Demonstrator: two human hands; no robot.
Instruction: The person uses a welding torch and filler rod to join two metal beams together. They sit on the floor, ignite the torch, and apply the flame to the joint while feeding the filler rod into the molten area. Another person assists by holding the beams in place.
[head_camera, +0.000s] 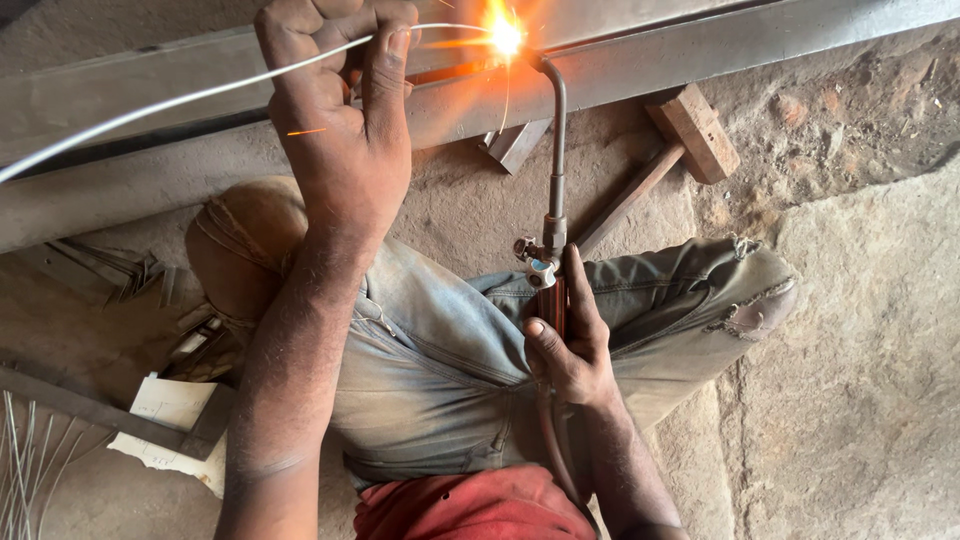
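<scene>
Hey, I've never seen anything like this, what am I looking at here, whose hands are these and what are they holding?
This is a single picture from a camera worn on a person's head, looking down at their own two bare hands and bent legs in worn jeans. No machine is involved.

The left hand pinches a long thin metal rod whose tip reaches a bright orange flame. The right hand grips the handle of a gas torch; its curved nozzle points at that same glowing spot.

The flame sits on a long grey metal beam that runs across the top of the picture. On the dusty ground lie a wooden mallet, metal offcuts, a sheet of paper and a bundle of thin rods at the lower left.
</scene>
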